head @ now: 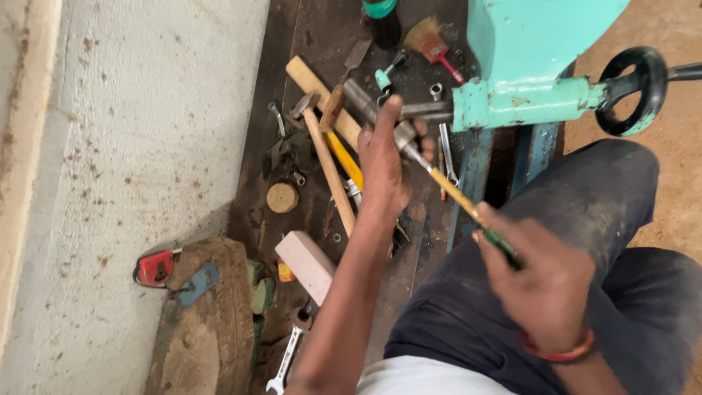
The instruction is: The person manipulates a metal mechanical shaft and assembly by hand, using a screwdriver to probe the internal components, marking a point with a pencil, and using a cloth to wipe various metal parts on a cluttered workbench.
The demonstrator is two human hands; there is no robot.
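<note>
The left hand (384, 164) is wrapped around a small metal part (404, 134) at the tip of the steel shaft (426, 111) that sticks out of the turquoise machine (523, 69). The right hand (545, 281), nearer the person than the machine, is closed on the green handle of a thin yellow-shanked tool (457, 196) whose tip meets that part. Left of the machine, hammers (329, 172), a spanner (285, 358) and a paintbrush (431, 44) lie on the dark workbench (314, 33).

Left hand (384, 157) on a metal piece (404, 134), right hand (545, 281) gripping a screwdriver (468, 208) beside the turquoise vise (523, 95)
</note>
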